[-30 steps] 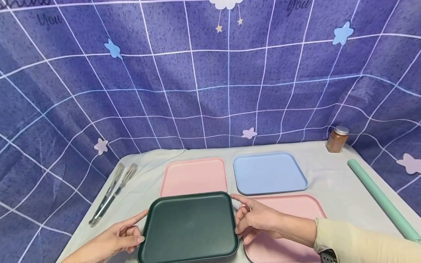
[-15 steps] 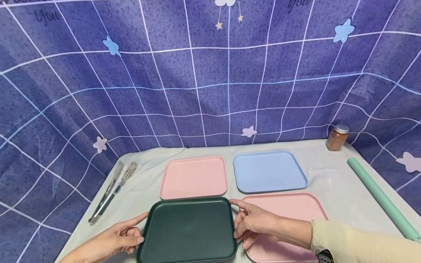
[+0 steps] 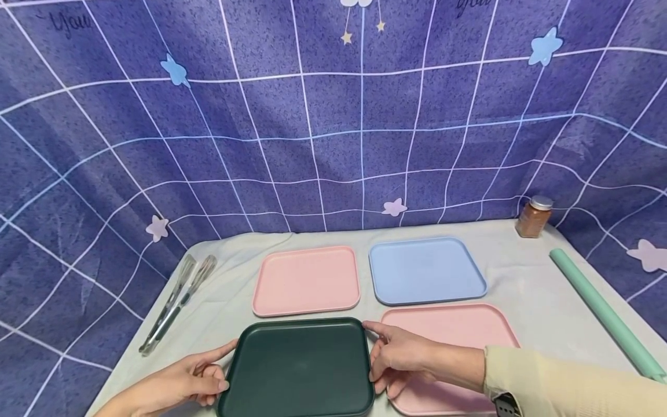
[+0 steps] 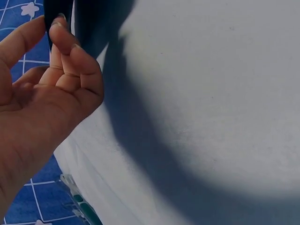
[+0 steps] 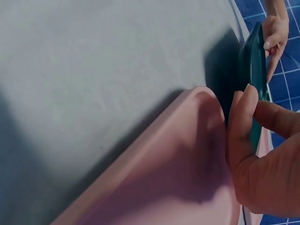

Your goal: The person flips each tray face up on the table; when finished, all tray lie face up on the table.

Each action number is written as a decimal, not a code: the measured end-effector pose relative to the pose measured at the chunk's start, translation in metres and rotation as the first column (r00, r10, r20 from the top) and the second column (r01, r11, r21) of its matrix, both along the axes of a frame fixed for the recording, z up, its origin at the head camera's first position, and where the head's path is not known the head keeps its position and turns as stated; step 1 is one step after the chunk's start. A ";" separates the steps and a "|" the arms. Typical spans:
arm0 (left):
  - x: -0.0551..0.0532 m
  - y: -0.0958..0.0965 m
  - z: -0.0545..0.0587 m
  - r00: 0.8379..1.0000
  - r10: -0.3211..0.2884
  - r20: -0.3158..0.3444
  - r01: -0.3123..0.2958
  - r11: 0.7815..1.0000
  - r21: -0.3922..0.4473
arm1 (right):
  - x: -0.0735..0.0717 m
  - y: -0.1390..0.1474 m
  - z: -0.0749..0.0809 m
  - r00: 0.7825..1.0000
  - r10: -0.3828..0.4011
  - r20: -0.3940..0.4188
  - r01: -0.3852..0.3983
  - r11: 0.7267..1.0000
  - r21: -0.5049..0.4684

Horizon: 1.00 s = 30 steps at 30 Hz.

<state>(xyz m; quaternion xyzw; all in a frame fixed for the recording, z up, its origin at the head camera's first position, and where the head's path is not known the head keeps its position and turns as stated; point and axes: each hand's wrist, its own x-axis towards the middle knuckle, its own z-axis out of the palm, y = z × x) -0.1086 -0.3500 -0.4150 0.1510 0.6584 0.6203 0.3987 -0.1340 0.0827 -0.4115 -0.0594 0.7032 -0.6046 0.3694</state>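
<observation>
A dark green tray (image 3: 299,368) is held by its two short sides at the front of the table, close over the cloth. My left hand (image 3: 182,376) grips its left rim, index finger stretched along the side. In the left wrist view the tray's edge (image 4: 89,23) meets the fingertips. On the opposite side my right hand (image 3: 401,354) holds the right rim, its index finger reaching to the far corner. This hand overlaps a pink tray (image 3: 458,321) lying at the front right. Behind the green one lie a second pink tray (image 3: 307,281) and a light blue tray (image 3: 426,271).
Metal tongs (image 3: 177,307) with dark handles lie along the left edge. At the back right corner stands a jar (image 3: 534,217) of brown contents with a silver lid. A mint green roll (image 3: 607,313) lies along the right edge. A purple curtain (image 3: 333,116) hangs behind the table.
The green tray has come down and toward me, and a gap now shows between it and the pink tray behind. Both hands have moved with it, keeping their hold.
</observation>
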 end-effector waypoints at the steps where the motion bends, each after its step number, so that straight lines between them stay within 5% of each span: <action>1: -0.001 0.001 0.000 1.000 0.003 -0.009 -0.003 1.000 -0.015 | 0.000 0.000 0.001 1.000 -0.004 -0.004 0.004 1.000 0.009; 8: -0.001 0.006 -0.002 0.998 -0.041 -0.055 0.038 0.998 -0.055 | 0.000 -0.003 0.002 1.000 -0.014 -0.017 0.015 0.999 0.039; 16: -0.003 0.006 -0.010 0.996 -0.090 -0.017 0.090 0.996 0.003 | 0.000 -0.008 0.000 0.994 0.022 -0.108 -0.010 0.994 0.109; 30: -0.005 0.011 -0.010 0.995 -0.084 -0.044 0.083 0.996 -0.023 | -0.001 -0.011 0.004 0.943 0.129 -0.305 -0.033 0.953 0.302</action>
